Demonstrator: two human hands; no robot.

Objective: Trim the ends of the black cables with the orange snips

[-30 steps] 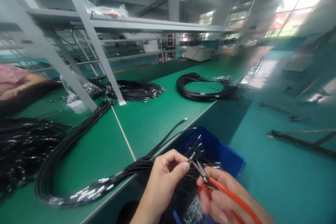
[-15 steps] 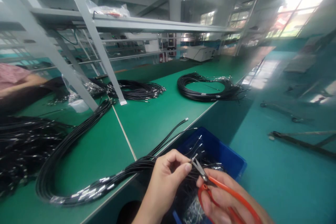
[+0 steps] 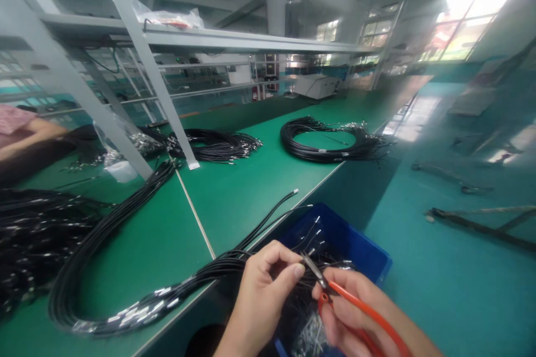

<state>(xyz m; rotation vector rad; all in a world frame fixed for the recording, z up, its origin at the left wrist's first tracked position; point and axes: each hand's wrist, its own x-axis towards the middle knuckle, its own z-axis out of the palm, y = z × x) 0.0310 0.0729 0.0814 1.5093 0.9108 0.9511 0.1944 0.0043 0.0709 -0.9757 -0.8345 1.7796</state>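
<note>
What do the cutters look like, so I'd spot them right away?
Find the green table, then the blue bin beside its edge. Over that bin, the right hand holds the cutters. Their orange-red handles and slim metal blades stand out from the black cables nearby.

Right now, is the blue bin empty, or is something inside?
Not empty: thin cables with shiny ends and small pale pieces lie in the blue bin. How full, I cannot tell; the right hand covers part.
</note>
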